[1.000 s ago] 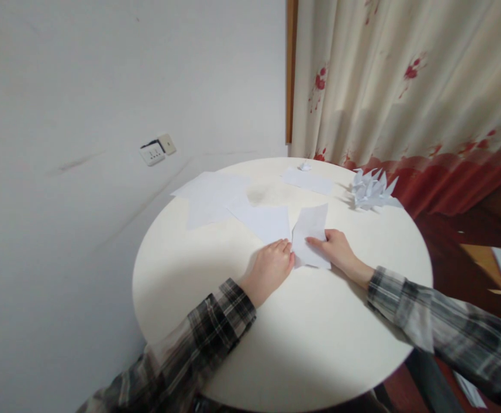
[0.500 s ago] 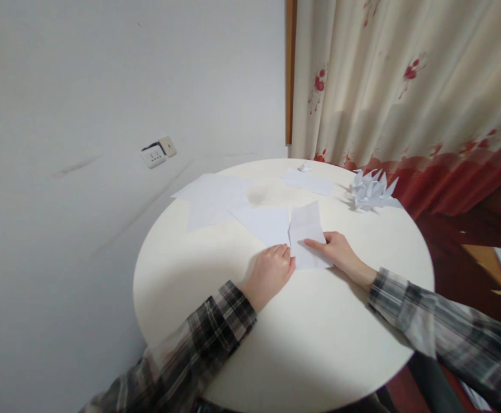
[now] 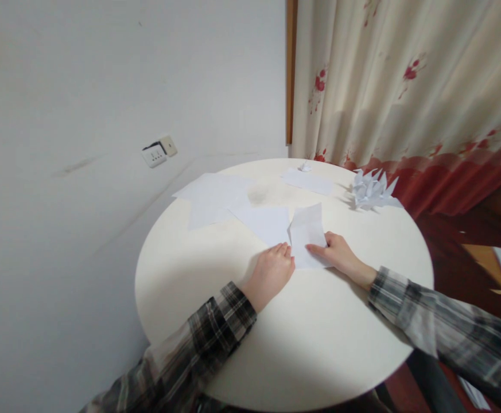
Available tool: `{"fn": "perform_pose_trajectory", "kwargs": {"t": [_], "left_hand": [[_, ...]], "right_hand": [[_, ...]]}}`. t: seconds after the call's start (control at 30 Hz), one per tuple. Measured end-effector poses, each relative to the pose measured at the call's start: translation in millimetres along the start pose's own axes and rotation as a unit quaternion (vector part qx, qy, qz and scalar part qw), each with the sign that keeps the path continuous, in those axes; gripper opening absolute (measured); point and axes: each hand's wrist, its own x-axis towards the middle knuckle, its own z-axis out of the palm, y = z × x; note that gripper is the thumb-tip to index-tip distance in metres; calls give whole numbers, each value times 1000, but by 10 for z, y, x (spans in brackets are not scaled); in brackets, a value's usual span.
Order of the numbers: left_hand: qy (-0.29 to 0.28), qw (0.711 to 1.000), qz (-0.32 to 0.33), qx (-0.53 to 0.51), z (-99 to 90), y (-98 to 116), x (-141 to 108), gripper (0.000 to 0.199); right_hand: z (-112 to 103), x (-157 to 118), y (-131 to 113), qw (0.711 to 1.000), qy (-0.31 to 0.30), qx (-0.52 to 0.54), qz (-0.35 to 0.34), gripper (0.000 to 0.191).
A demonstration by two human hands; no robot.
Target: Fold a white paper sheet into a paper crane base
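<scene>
A white sheet of paper [image 3: 308,226], apparently folded, lies in front of me on the round white table [image 3: 310,344]. My right hand [image 3: 338,252] grips its right edge, thumb on top and the other fingers underneath. At the lower left edge of the sheet, my left hand [image 3: 272,268] is closed, its fingertips curled against the paper's border. What those fingertips pinch is partly hidden by the hand. Another white sheet [image 3: 265,221] lies flat just beyond my left hand, close to the left side of the held paper.
More loose sheets [image 3: 216,198] overlap at the table's far left. Toward the back lies a paper piece [image 3: 308,180] with a small folded paper shape [image 3: 305,167]. Several folded paper cranes [image 3: 371,189] cluster at the right rear edge. A wall [image 3: 61,229] borders the left side.
The upper part of the held paper has shifted very slightly to the right and down. Both hands stay in almost the same place, keeping their hold.
</scene>
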Motion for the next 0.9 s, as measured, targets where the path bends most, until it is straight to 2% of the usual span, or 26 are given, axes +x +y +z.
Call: {"fn": "perform_pose_trajectory", "kwargs": {"t": [0.53,0.73,0.9], "left_hand": [[16,1000,4,-4,33,-5,5,23],[40,998,-15,-39,88,-54,-13,28],[35,998,-14,-53,46,-62,-26,20]], "right_hand": [[5,1,27,999,2,43,17,36],[-34,-34,-38,1000,6,-6,-15,44],[-55,-58,-78,999,-6,-35,-28,38]]}}
